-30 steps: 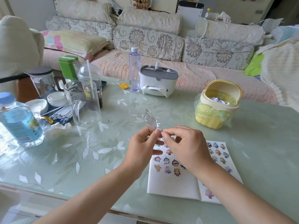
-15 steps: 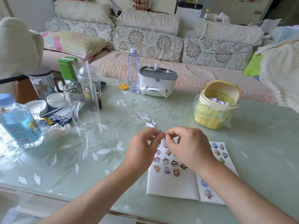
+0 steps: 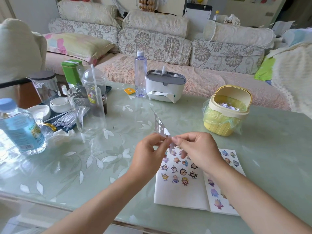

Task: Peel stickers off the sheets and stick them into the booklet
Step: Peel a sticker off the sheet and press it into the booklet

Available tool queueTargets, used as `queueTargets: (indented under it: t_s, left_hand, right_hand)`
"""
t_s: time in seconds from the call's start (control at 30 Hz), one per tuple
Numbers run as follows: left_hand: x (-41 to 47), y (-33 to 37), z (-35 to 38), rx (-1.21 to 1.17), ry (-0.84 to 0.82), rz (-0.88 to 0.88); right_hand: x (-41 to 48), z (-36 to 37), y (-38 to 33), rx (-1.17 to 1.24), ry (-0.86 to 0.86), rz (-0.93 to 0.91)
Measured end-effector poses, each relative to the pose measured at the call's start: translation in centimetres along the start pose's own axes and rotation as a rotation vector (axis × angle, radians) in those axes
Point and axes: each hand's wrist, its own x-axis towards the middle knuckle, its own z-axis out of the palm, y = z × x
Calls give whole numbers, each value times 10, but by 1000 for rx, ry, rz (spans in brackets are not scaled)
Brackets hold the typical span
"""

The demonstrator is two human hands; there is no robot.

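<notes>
1. The sticker sheet (image 3: 160, 125) is held in the air above the far edge of the booklet (image 3: 179, 196). Its lower end is pinched between the left hand (image 3: 149, 155) and the right hand (image 3: 198, 150), and its free end stands up and away from the person.
2. The fingers (image 3: 174, 139) of both hands are pressed together on that lower end, thumb against forefinger, and the two pinches almost touch. It cannot be told whether a sticker's edge has already been lifted, because the spot is hidden by the fingertips.
3. The backing should be kept taut by the left hand. The sheet looks thin and much cut out, so it is judged likely to buckle or tear if it is pulled slack.
4. A sticker's edge is best raised with a nail and then drawn back low and slowly, so that the sticker is not creased or folded onto itself.
5. The sticky face should be touched as little as possible, with only a corner held.
6. The booklet lies open and flat on the table (image 3: 84, 166), just below the hands. Rows of stickers fill the upper left page, and the bare lower part is judged the natural place for the next one.
7. Once emptied, the sheet could be dropped in the yellow bin (image 3: 219, 127), which stands near on the right.
</notes>
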Motion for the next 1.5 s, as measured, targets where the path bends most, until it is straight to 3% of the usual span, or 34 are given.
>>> queueTargets:
  t_s: [0.2, 0.37, 0.5, 0.6, 0.67, 0.8, 0.9, 0.97, 1.03, 1.17, 1.37, 1.5]
  left_hand:
    - [1, -6, 2, 25, 25, 39]
    - [-2, -4, 11, -41, 64, -42]
    - [-4, -4, 17, -80, 69, -99]
    - [1, -4, 14, -45, -39, -172]
    - [8, -6, 6, -20, 3, -224]
    - [23, -9, -20, 156, 283, -263]
    - [25, -18, -36, 358, 337, -87]
    - [25, -25, -38, 553, 267, 150]
    - [26, -32, -36, 685, 77, 307]
    - [22, -55, -30, 806, -403, 263]
    - [22, -73, -30, 962, -476, 311]
    - [20, -77, -30, 1006, -472, 331]
  right_hand:
    - [-5, 3, -2, -169, 73, -39]
    - [-6, 15, 1, -369, 277, -86]
    - [-4, 20, 7, -386, 331, -109]
    - [2, 13, 18, -610, 452, -373]
    - [10, 3, 27, -768, 501, -623]
    - [27, -10, 49, -920, 352, -919]
    - [31, -2, 66, -975, 230, -967]
    - [31, 6, 74, -998, 138, -988]
    - [30, 12, 79, -991, 73, -1011]
    - [28, 20, 83, -929, 49, -981]
    - [27, 27, 86, -950, 82, -855]
    - [21, 33, 90, -856, 109, -667]
